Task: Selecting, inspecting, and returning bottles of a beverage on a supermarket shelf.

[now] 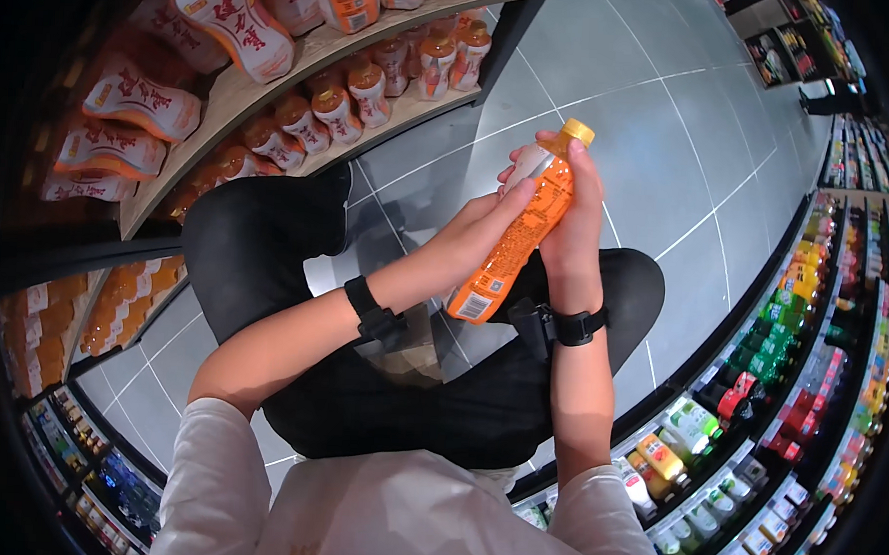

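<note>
The person is crouching in a shop aisle and holding an orange drink bottle (519, 231) up in front of the knees, clear of the wooden shelves (264, 91) on the left, where rows of similar orange bottles (333, 104) are standing. By the look of it the bottle is already off the shelf and is being turned over for a look; it is not yet resting on any shelf or on the floor (659, 138). The right hand (574, 219) is wrapping its fingers around the bottle's upper body, closed firmly on it, while the left hand (481, 230) is pressing against the side, thumb lying along the label. The bottle is tilting, yellow cap pointing up and away, barcode end pointing down, its cap still on.
</note>
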The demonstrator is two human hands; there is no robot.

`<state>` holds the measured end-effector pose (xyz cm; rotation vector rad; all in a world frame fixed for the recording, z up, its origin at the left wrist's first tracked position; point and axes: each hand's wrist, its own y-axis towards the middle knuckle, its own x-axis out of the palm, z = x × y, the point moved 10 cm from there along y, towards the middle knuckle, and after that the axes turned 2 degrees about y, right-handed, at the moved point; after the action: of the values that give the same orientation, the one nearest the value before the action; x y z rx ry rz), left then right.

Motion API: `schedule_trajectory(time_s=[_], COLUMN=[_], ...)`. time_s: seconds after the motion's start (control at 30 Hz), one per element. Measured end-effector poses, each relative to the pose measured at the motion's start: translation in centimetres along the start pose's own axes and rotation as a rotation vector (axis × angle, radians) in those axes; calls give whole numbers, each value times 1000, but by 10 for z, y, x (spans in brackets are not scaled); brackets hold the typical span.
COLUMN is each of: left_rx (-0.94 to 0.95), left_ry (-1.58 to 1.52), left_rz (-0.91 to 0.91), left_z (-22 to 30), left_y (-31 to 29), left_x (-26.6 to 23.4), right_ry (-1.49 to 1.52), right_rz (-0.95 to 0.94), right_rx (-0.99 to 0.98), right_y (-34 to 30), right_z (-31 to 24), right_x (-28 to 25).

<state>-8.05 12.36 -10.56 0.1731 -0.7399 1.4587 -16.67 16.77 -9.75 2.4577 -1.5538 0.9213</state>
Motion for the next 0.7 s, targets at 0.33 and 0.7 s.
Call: schedule_trajectory(time_s=[0.33,0.7], left_rx=[-21,-177], left_ry=[128,-22], left_rz=[23,125], left_z=[-6,-41], left_y=[-3,1], left_x=[-8,-22], right_ry=[192,117], right_rz=[-41,50], right_rx=[77,182], right_y=[-3,2], right_z=[5,34], right_x=[13,-7])
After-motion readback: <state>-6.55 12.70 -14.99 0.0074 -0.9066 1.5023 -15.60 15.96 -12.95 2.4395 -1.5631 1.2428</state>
